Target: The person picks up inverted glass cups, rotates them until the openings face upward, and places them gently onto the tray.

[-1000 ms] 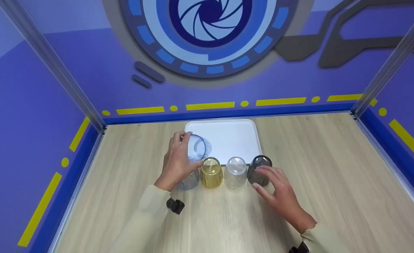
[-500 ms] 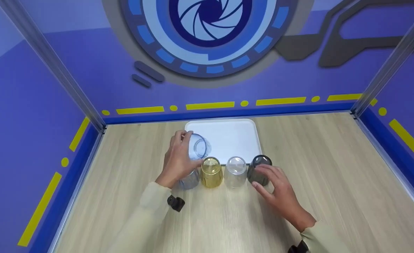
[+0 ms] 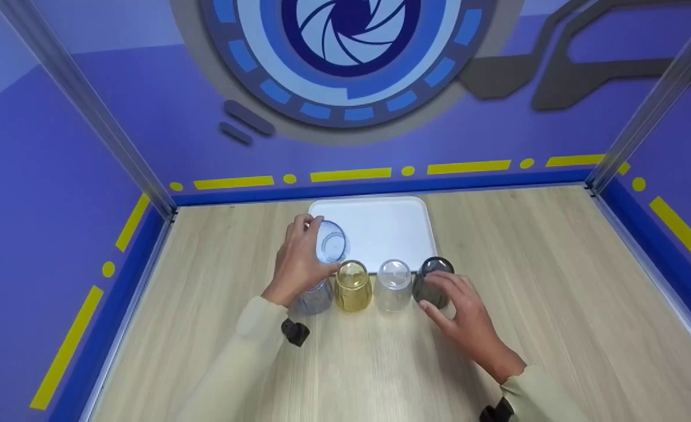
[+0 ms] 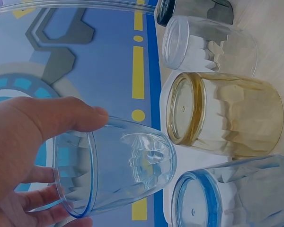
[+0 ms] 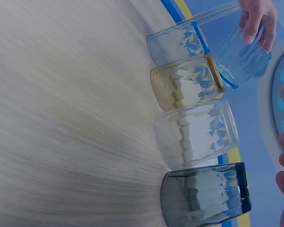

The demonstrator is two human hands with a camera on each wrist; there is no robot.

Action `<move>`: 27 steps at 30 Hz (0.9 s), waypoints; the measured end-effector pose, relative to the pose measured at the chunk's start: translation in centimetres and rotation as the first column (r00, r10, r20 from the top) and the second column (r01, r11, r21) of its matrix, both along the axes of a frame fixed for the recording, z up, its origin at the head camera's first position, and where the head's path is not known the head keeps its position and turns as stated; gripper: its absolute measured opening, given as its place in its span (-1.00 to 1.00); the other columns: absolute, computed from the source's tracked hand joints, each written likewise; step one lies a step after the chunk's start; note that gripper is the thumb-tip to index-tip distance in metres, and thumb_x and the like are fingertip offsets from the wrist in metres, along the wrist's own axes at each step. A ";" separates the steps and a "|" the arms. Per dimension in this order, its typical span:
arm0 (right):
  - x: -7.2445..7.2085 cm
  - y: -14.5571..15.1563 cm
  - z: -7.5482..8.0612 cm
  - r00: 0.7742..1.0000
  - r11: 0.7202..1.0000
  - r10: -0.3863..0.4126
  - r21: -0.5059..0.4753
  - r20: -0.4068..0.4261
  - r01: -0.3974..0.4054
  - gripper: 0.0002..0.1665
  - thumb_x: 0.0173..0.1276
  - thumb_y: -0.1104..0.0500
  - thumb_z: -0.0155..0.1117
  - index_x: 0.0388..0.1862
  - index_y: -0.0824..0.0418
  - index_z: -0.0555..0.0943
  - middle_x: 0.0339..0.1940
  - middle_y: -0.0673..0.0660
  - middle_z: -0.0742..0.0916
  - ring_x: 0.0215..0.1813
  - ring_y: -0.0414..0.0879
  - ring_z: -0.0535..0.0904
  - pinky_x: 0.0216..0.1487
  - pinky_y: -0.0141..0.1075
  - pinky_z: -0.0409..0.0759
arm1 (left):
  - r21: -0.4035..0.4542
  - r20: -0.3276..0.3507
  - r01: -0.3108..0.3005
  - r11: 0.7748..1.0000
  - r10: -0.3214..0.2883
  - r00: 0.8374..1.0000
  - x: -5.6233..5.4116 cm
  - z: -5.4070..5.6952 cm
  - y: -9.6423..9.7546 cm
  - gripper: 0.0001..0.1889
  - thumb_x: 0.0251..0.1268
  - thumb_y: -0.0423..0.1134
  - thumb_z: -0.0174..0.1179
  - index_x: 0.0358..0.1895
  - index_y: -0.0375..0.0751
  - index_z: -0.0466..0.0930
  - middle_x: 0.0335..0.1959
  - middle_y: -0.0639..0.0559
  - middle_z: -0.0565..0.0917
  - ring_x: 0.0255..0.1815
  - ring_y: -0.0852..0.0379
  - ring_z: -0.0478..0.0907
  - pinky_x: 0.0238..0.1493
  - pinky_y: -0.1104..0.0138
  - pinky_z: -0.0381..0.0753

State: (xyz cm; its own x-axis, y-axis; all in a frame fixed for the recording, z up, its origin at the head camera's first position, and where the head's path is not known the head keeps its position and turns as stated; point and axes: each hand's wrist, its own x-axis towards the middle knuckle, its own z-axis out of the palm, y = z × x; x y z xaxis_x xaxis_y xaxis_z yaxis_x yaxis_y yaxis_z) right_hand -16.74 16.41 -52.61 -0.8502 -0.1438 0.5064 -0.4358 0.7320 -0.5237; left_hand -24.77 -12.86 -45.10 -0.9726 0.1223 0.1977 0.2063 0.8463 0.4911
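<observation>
We take the white tray (image 3: 386, 225) as reference; it lies flat on the wood-grain counter (image 3: 368, 363), before the purple back wall (image 3: 404, 138). Sides are as seen from the person's position.

At the tray's near left corner, we observe the left hand (image 3: 297, 261) gripping a raised blue glass (image 3: 332, 241) near its rim, thumb on one side and fingers on the other. The raised blue glass is mouth up, slightly tilted; we cannot tell whether it is directly over the tray or just short of it.

Along the tray's near edge, we count four inverted glasses in a close row. From the tray's left side to its right, we list the inverted blue glass (image 3: 316, 300), the amber glass (image 3: 353, 287), the clear glass (image 3: 393, 287) and the grey glass (image 5: 203, 196).

At the tray's near right corner, we find the right hand (image 3: 465, 305) with fingers loosely bent and holding nothing, above the grey glass and apart from it.
</observation>
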 end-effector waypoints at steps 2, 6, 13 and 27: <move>0.0 0.0 0.0 1.000 1.000 0.001 0.002 0.000 -0.001 -0.49 0.11 0.13 0.51 0.08 0.09 0.61 0.10 -0.01 0.65 0.18 -0.13 0.48 0.18 -0.36 0.44 | -0.008 0.001 0.000 1.000 0.000 1.000 -0.2 -0.1 0.0 -0.04 -0.20 -0.08 0.55 0.40 -0.13 0.30 0.30 -0.04 0.29 0.32 -0.01 0.30 0.07 0.08 0.60; -0.2 -0.1 -0.2 1.000 1.000 0.012 -0.008 -0.016 -0.013 -0.49 0.10 0.15 0.51 0.06 0.13 0.62 0.08 0.01 0.66 0.17 -0.11 0.48 0.19 -0.40 0.41 | -0.015 -0.003 0.004 1.000 -0.004 1.000 -0.4 -0.2 -0.1 -0.05 -0.19 -0.09 0.54 0.40 -0.14 0.31 0.29 -0.05 0.31 0.31 -0.01 0.31 0.08 0.08 0.59; -0.4 -0.2 -0.3 0.998 0.999 0.039 -0.028 -0.053 -0.040 -0.49 0.07 0.17 0.53 0.04 0.17 0.63 0.05 0.03 0.67 0.13 -0.09 0.50 0.18 -0.41 0.37 | -0.001 -0.003 0.001 1.000 -0.001 1.000 -0.9 -0.6 -0.1 -0.08 -0.18 -0.11 0.53 0.39 -0.16 0.33 0.27 -0.04 0.32 0.30 -0.01 0.32 0.08 0.08 0.57; -0.3 -0.4 -0.7 1.000 0.999 0.024 -0.021 -0.014 -0.024 -0.50 0.09 0.14 0.52 0.04 0.15 0.62 0.08 0.01 0.66 0.16 -0.10 0.49 0.18 -0.27 0.41 | -0.002 0.032 -0.019 1.000 0.019 0.999 -1.8 -1.3 -0.2 -0.08 -0.14 -0.10 0.52 0.41 -0.15 0.30 0.30 -0.08 0.31 0.30 -0.03 0.31 0.10 0.09 0.56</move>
